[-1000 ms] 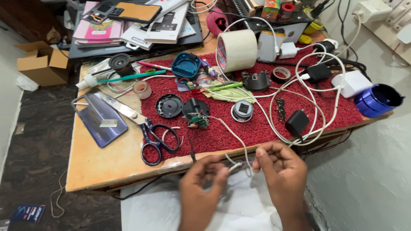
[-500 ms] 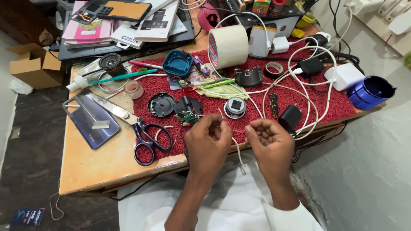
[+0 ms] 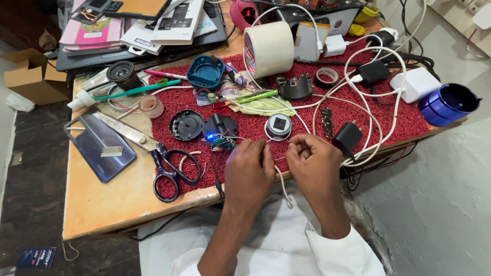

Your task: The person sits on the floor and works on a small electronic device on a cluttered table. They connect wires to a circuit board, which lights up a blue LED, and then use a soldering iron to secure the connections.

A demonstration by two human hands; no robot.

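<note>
Both hands pinch one white cable (image 3: pixel 282 185) at the desk (image 3: pixel 110 204) front edge, left hand (image 3: pixel 249 171) and right hand (image 3: pixel 313 166) fingers closed on it, free end trailing down between them toward the lap

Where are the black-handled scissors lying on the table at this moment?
In the head view, the scissors lie left of the left hand, handles on the red mat's left edge near the table's front. Their blades point up-left toward the grey phone.
</note>
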